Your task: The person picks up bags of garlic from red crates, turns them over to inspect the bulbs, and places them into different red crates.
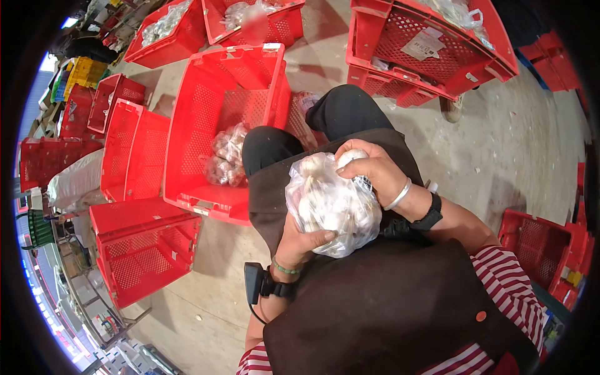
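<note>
A clear plastic bag (337,209) packed with white garlic bulbs rests over my lap on the brown apron (387,306). My left hand (299,240) grips the bag's lower left side, thumb pressed on the plastic and the other fingers hidden beneath. At the upper right of the bag, my right hand (378,175) is closed around a garlic bulb (352,157), with thumb and forefinger on either side of it. The bag's plastic lies right against this hand.
Just ahead on the left stands a large red crate (194,137) with filled bags (228,153) inside. Several red crates surround me, including a tipped one (140,250) and stacked ones (431,50) at the front right. Bagged goods fill crates (165,31) at the far left.
</note>
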{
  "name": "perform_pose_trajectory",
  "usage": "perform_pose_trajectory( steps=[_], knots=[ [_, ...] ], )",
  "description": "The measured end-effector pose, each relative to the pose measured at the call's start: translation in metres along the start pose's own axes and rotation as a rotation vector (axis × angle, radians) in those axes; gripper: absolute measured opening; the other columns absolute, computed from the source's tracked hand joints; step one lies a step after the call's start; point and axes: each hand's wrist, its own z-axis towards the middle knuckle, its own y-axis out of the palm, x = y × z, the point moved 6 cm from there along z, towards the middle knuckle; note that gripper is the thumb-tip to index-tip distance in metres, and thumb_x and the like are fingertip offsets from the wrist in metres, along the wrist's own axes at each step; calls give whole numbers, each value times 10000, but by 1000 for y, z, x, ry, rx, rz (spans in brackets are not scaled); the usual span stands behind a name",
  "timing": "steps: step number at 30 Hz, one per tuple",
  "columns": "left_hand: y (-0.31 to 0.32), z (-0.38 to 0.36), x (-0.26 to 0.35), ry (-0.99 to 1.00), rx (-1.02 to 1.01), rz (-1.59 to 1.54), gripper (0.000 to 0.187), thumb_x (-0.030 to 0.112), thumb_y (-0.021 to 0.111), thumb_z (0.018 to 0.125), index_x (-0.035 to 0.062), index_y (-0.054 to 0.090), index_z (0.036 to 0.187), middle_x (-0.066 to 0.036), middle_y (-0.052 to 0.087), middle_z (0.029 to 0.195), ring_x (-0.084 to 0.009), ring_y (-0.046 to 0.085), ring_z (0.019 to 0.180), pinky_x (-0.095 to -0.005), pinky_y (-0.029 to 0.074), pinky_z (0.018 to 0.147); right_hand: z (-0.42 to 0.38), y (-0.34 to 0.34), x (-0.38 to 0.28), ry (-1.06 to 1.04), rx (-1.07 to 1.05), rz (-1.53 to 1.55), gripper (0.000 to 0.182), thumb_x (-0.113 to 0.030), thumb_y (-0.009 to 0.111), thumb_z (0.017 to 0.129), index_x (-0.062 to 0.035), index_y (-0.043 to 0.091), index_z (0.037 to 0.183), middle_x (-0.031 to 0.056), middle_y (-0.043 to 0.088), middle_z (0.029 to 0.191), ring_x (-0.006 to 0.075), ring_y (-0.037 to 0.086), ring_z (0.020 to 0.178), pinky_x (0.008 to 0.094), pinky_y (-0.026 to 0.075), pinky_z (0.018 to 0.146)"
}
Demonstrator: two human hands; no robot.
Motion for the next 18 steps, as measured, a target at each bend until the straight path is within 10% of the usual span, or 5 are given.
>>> perform_pose_trajectory(
  steps=[5, 8, 11, 18],
  knots=[
    [-6, 2, -5, 5, -45, -243, 830, 135, 764, 711, -5, 307, 1389, -132, 516, 1277, -247, 526, 1169, -367, 425, 998, -7, 4, 10, 129, 15, 202, 521, -252, 737, 816, -7, 497, 1208, 65, 596, 1049, 147, 580, 985, 290, 475, 863],
    [-11, 5, 1, 136, 64, -159, 792, 221, 760, 762, -7, 320, 1380, -137, 523, 1271, -251, 547, 1144, -371, 452, 968, -21, 17, -9, -101, -207, -56, 952, -188, 771, 795, -57, 127, 1483, 103, 391, 1373, 203, 383, 1279, 320, 362, 1035],
    [-18, 10, -4, 70, 212, -143, 852, 355, 755, 778, -5, 297, 1400, -143, 488, 1335, -261, 523, 1198, -417, 443, 1000, -25, 30, -15, -101, -170, -73, 885, -151, 737, 815, -64, 161, 1482, 105, 426, 1366, 200, 437, 1243, 331, 363, 1041],
    [-7, 9, 7, 108, 110, -132, 720, 92, 769, 723, 2, 395, 1332, -108, 560, 1226, -208, 577, 1102, -351, 484, 930, -15, 23, -4, -90, -96, -11, 570, -197, 714, 850, -32, 443, 1324, 64, 550, 1179, 154, 532, 1095, 299, 451, 940]
  ],
)
